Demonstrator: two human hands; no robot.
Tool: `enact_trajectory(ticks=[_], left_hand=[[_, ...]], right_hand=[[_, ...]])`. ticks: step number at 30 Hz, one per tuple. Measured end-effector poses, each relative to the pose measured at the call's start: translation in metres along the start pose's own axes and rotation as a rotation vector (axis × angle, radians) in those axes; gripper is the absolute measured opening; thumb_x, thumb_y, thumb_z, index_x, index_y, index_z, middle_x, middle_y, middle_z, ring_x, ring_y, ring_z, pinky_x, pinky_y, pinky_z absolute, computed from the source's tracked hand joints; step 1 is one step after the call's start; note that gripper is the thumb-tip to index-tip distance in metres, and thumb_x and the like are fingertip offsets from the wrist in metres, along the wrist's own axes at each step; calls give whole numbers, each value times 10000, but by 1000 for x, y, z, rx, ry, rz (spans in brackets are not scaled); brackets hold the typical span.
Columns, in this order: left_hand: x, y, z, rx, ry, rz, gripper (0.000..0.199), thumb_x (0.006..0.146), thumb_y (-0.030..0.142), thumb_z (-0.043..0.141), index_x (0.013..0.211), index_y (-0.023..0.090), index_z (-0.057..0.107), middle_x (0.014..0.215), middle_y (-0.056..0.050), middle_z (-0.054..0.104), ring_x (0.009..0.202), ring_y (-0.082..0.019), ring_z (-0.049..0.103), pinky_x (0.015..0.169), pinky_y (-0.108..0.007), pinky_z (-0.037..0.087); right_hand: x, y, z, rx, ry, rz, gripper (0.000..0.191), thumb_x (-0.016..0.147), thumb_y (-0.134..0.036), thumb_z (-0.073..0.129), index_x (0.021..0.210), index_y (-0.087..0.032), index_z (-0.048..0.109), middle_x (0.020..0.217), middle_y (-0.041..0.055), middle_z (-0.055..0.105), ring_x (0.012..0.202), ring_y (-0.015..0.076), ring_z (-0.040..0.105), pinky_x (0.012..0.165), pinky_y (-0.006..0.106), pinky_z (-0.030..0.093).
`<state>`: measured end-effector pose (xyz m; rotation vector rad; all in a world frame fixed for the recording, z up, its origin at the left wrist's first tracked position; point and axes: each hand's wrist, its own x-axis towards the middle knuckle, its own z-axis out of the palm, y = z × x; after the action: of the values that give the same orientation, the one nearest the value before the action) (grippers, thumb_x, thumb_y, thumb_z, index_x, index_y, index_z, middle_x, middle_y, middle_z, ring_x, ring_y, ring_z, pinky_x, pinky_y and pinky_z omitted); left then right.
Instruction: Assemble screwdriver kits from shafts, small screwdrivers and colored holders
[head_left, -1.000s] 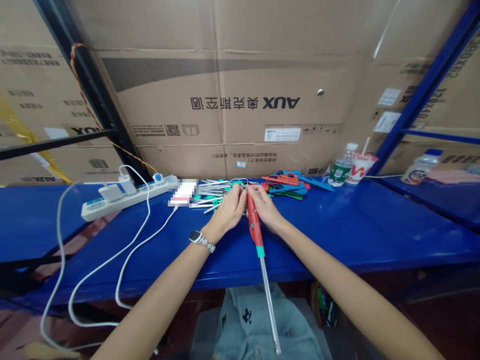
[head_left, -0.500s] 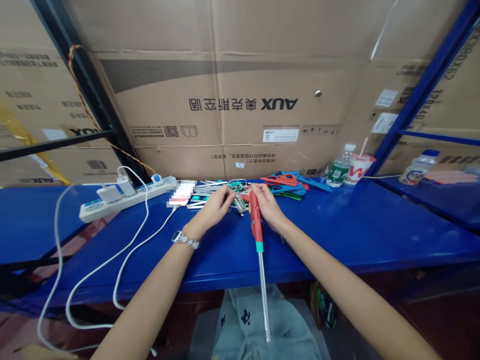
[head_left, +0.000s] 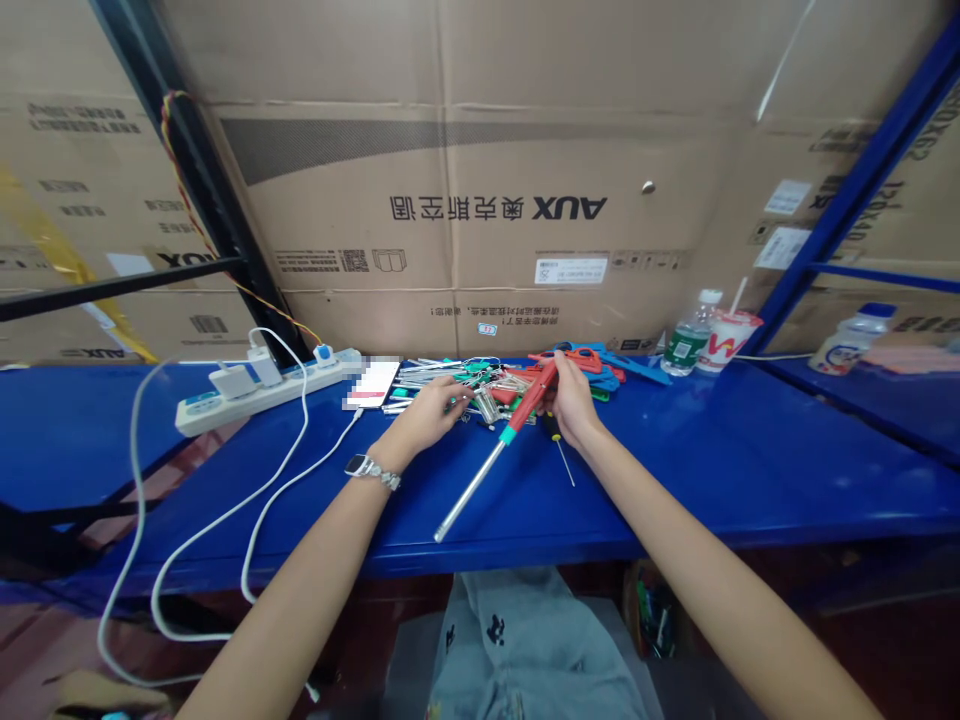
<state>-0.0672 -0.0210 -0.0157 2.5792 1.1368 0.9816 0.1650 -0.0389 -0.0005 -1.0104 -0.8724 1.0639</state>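
Note:
My right hand (head_left: 574, 405) is closed around the red handle of a long-necked lighter (head_left: 517, 415). The lighter's metal tube slants down and left toward the table's front edge. Below this hand a screwdriver (head_left: 555, 430) with a black and yellow handle points forward; I cannot tell whether the hand touches it. My left hand (head_left: 435, 415), with a watch (head_left: 367, 468) on its wrist, has its fingers drawn together at the left of the pile; anything between them is hidden. Between the hands lie small metal parts (head_left: 487, 405). Metal tubes (head_left: 427, 375) with green ends lie behind my left hand.
Red and blue plastic handle shells (head_left: 630, 368) are heaped at the back right. A phone (head_left: 375, 385) and a white power strip (head_left: 277, 390) with cables lie left. A water bottle (head_left: 682, 340) and a red-white cup (head_left: 727, 340) stand right. Cardboard (head_left: 487, 150) backs the blue table (head_left: 712, 450).
My right hand has moved right and away from the left, swinging the lighter's tube from pointing at my lap to slanting left above the table. The screwdriver now shows. The camera has shifted slightly.

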Motion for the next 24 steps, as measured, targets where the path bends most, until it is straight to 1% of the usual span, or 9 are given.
enact_trajectory(ticks=[2,5,7,10,13,16,18,20,24], left_hand=[[-1,7,-2,-128,25,-20,206,901,245,629,1079,196,722,941,-70,687,853,-221,637,798,-377,516],[-1,24,0,-444,14,-71,445,775,332,800,1185,211,677,944,-54,712,745,-183,636,698,-331,520],[1,37,4,-672,33,-96,534,735,371,846,1210,210,665,914,-50,722,721,-175,655,673,-314,530],[5,49,9,-824,224,-144,335,825,450,764,1035,192,724,769,-30,708,668,-159,656,657,-293,534],[9,51,9,-819,403,-209,363,864,533,698,825,173,727,596,-4,642,552,-130,591,606,-269,502],[11,47,6,-783,397,-284,459,855,591,682,674,170,683,492,0,577,473,-118,517,526,-259,440],[11,44,4,-773,393,-312,524,851,620,672,570,180,624,465,-5,553,450,-111,487,494,-256,405],[10,43,3,-765,388,-323,578,852,639,659,502,188,567,452,-6,533,438,-103,466,484,-254,384],[10,47,7,-742,264,-305,620,806,692,677,482,187,517,449,9,488,440,-94,428,481,-256,353]], right_hand=[[3,-2,-2,63,61,14,255,966,-470,470,906,-231,534,488,-52,559,375,167,525,396,260,398],[6,-4,-4,166,123,31,206,985,-335,383,893,-224,531,527,-40,602,410,162,552,453,270,459],[8,-3,-5,227,120,33,153,951,-286,421,874,-219,536,561,-33,629,449,157,573,507,280,502],[8,0,-6,199,66,26,75,868,-259,533,806,-219,549,577,-38,633,492,155,589,538,282,524],[4,-1,-7,-45,-83,-4,146,811,-220,601,674,-215,550,530,-43,600,478,144,571,487,256,492],[-7,-8,-8,-218,-316,17,207,805,-262,680,634,-192,587,508,-26,604,410,131,540,406,239,440],[-16,-13,-8,-312,-606,69,290,877,-442,653,762,-176,645,572,17,674,400,145,575,387,248,449],[-24,-16,-7,-370,-806,95,385,908,-558,611,905,-174,648,643,45,721,427,154,623,393,243,477],[-34,-9,3,-357,-911,123,395,929,-567,600,1084,-204,577,676,27,734,427,147,636,374,214,471]])
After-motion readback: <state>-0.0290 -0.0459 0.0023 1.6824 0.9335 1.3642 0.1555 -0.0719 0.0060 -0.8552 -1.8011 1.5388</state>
